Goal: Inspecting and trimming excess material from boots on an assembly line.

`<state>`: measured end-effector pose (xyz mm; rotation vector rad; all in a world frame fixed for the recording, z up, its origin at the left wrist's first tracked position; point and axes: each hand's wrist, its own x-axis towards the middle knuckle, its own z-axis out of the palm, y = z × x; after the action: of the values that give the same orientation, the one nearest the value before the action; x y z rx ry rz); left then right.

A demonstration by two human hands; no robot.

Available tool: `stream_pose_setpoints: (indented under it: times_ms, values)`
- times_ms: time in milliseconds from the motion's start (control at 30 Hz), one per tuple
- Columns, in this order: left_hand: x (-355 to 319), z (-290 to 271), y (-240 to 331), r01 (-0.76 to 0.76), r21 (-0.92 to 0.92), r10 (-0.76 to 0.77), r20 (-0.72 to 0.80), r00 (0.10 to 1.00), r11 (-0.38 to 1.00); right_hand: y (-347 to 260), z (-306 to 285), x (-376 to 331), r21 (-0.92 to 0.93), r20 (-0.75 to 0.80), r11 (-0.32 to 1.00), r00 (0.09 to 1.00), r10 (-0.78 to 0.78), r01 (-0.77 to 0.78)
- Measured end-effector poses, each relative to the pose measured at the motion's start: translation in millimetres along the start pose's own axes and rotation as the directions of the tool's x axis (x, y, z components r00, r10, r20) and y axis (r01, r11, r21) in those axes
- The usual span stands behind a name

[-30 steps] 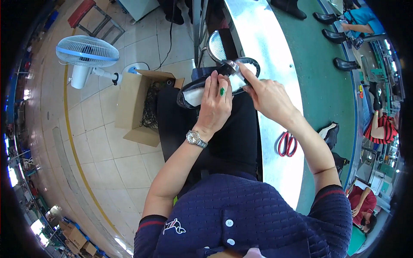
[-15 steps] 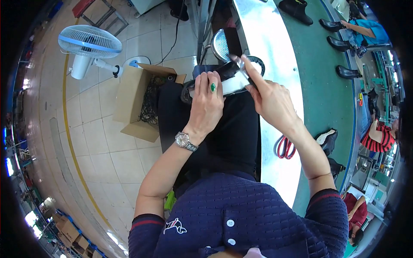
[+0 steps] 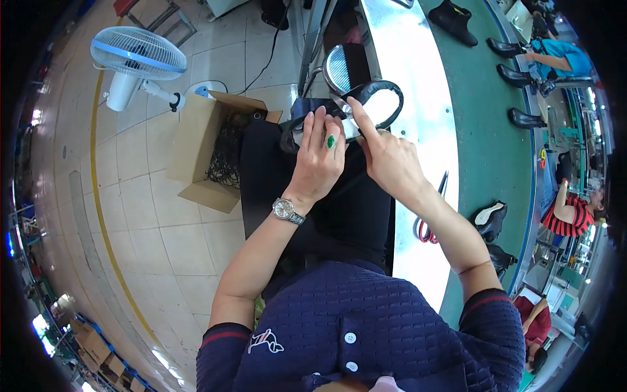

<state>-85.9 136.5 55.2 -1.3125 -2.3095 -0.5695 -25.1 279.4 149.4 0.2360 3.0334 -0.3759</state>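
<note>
An unfinished black shoe [image 3: 383, 107] lies across my lap, its pale underside up and black edging around it. My left hand [image 3: 316, 160] is closed over one end of the shoe, fingers pressed on it. My right hand [image 3: 394, 162] grips a small shiny metal tool [image 3: 340, 103], with the index finger stretched along it. The tool touches or hovers just over the middle of the shoe; its exact kind cannot be made out. Scissors with red handles [image 3: 425, 231] lie on the metal bench [image 3: 418, 78], partly hidden by my right forearm.
An open cardboard box [image 3: 192, 147] of black strands stands on the floor at left, near a white fan [image 3: 134, 62]. Right of the bench runs a green conveyor belt [image 3: 480, 98] carrying a black boot [image 3: 452, 21] and other shoes. Other people sit beyond it.
My right hand has moved slightly left and lower, bringing the tool down toward my left hand. More of the shoe's pale underside and the scissors' blades show.
</note>
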Motion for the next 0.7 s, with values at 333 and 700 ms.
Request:
stream_pose_setpoints:
  times_ms: [333,700]
  values:
    - [22.1,-47.0,-2.3,0.356,-0.120,-0.335,0.166,0.928,0.927,-6.5,5.2,7.7,-0.003,0.102,1.000,0.995,0.018,-0.018]
    - [-4.0,-49.4,-26.4,0.384,-0.273,-0.336,0.205,0.919,0.882,-25.6,6.8,8.9,0.081,0.065,0.995,0.996,-0.057,0.051]
